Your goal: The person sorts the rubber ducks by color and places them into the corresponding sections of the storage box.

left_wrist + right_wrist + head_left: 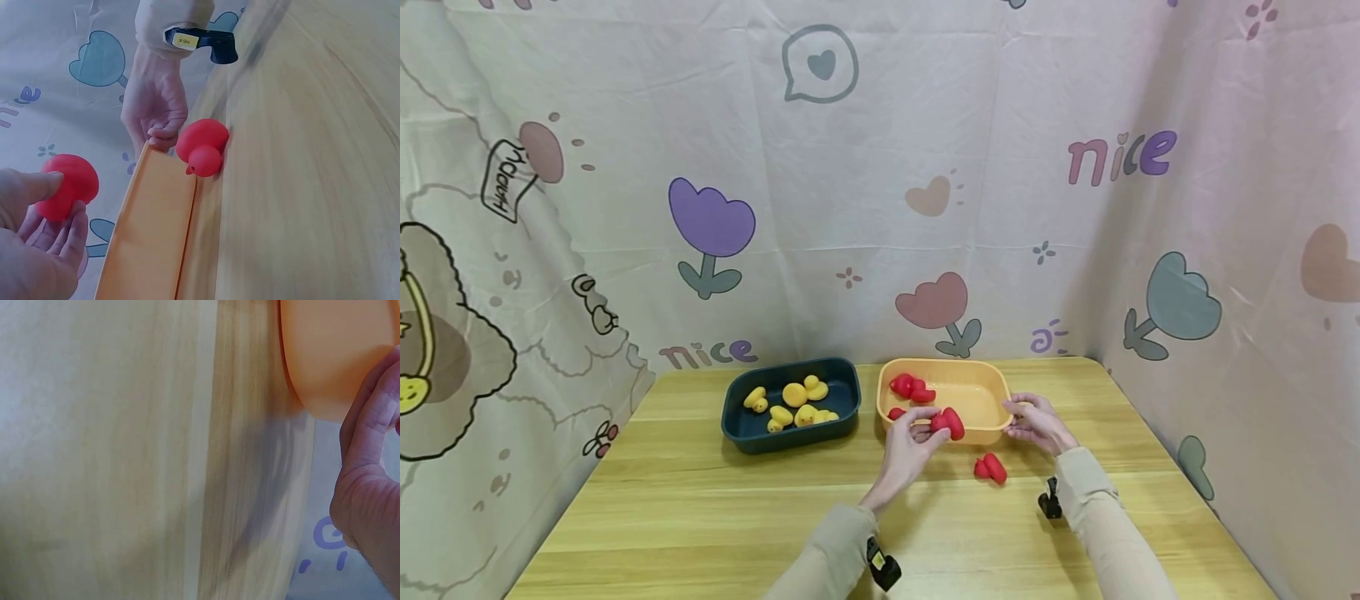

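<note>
My left hand (907,450) pinches a red rubber duck (951,423) between thumb and fingertips, raised over the front edge of a yellow-orange plastic bin (970,398). In the left wrist view, this held duck (78,178) sits in front of the patterned cloth. My right hand (1039,423) grips the bin's rim at its right end, fingers curled at the edge. Inside the bin, red ducks (904,385) lie toward the left side. Another red duck (992,468) rests on the table just in front of the bin, between my two hands.
A dark blue bin (751,440) stands to the left of the yellow-orange one, with several yellow ducks (793,395) in it. Both bins sit near the back of the wooden table (700,517). A printed cloth (850,183) hangs behind and along the sides.
</note>
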### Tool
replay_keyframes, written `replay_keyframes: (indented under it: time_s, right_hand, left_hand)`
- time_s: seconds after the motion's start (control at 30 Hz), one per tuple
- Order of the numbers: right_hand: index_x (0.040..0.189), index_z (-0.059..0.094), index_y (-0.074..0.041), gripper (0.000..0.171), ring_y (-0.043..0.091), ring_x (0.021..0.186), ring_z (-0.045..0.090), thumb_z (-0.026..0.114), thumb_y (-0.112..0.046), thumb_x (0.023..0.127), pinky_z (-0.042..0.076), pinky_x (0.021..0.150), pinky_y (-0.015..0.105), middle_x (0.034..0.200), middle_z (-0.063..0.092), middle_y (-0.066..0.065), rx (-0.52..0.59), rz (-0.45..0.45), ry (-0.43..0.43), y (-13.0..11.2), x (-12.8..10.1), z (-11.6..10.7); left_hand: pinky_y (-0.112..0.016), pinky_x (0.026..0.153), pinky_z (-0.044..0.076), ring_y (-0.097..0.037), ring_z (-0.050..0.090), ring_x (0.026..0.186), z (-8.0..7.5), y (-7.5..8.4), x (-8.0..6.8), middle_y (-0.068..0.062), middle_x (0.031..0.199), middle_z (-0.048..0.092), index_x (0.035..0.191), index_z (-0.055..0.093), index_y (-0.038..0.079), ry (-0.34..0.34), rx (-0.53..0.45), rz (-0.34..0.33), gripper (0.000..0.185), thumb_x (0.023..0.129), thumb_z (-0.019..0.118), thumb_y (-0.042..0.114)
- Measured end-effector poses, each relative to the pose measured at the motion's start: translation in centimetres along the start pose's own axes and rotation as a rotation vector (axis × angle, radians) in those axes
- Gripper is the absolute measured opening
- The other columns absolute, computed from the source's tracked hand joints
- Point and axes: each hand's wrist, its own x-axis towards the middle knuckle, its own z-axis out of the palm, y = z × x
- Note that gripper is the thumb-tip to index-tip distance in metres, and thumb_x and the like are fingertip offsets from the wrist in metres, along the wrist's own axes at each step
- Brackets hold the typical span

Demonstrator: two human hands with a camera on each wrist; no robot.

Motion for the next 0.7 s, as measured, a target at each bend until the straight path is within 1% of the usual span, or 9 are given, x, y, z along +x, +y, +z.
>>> replay_keyframes:
  time_s: [0.13,0.2,0.3,0.43,0.53,0.7]
  right_hand:
    - [0.121,0.043,-0.001,0.025,0.006,0.057,0.063,0.054,-0.014,0.103,0.057,0.055,0.016,0.073,0.062,0.001,-0.006,-0.006,0.004,0.0,0.0,0.0]
    - [0.122,0.042,0.0,0.027,0.006,0.057,0.063,0.055,-0.014,0.103,0.057,0.055,0.016,0.073,0.06,0.0,-0.008,-0.01,0.007,0.0,0.0,0.1]
    - [0.121,0.043,0.0,0.026,0.006,0.056,0.062,0.055,-0.013,0.103,0.057,0.054,0.016,0.072,0.061,0.0,0.001,-0.005,0.018,0.0,0.0,0.1]
    - [0.119,0.045,-0.002,0.022,0.006,0.055,0.063,0.055,-0.013,0.102,0.057,0.054,0.016,0.072,0.062,0.002,0.004,0.0,0.014,0.0,0.1,0.0]
    - [0.12,0.044,-0.001,0.023,0.006,0.056,0.063,0.054,-0.012,0.103,0.057,0.055,0.016,0.073,0.063,0.003,0.002,-0.002,0.006,0.0,0.1,0.0]
    - [0.12,0.043,-0.001,0.024,0.007,0.055,0.062,0.054,-0.012,0.103,0.057,0.054,0.016,0.072,0.062,0.002,0.012,0.002,0.014,0.0,0.2,0.0]
  left_hand:
    - [-0.038,0.094,0.062,-0.037,0.071,0.103,0.2,0.0,0.5,-0.02,0.121,0.07,0.12,0.069,0.0,0.031,-0.027,0.043,0.035,0.088,0.078,0.011]
    - [-0.04,0.094,0.061,-0.038,0.071,0.102,0.3,0.1,0.9,-0.021,0.121,0.071,0.119,0.07,0.0,0.051,-0.029,0.064,0.035,0.088,0.078,0.011]
    - [-0.043,0.094,0.061,-0.037,0.072,0.101,0.4,0.0,1.4,-0.021,0.12,0.072,0.119,0.071,-0.001,0.08,-0.008,0.098,0.034,0.087,0.078,0.01]
    - [-0.043,0.094,0.061,-0.034,0.072,0.102,0.5,-0.2,2.2,-0.02,0.118,0.072,0.12,0.071,-0.002,0.105,0.039,0.11,0.034,0.088,0.077,0.01]
    - [-0.04,0.094,0.061,-0.032,0.072,0.104,0.7,-0.2,2.6,-0.018,0.118,0.073,0.121,0.071,0.0,0.12,0.073,0.094,0.033,0.09,0.076,0.012]
    - [-0.038,0.09,0.063,-0.032,0.073,0.1,0.8,-0.3,3.4,-0.02,0.116,0.073,0.12,0.071,-0.002,0.134,0.108,0.094,0.032,0.09,0.073,0.009]
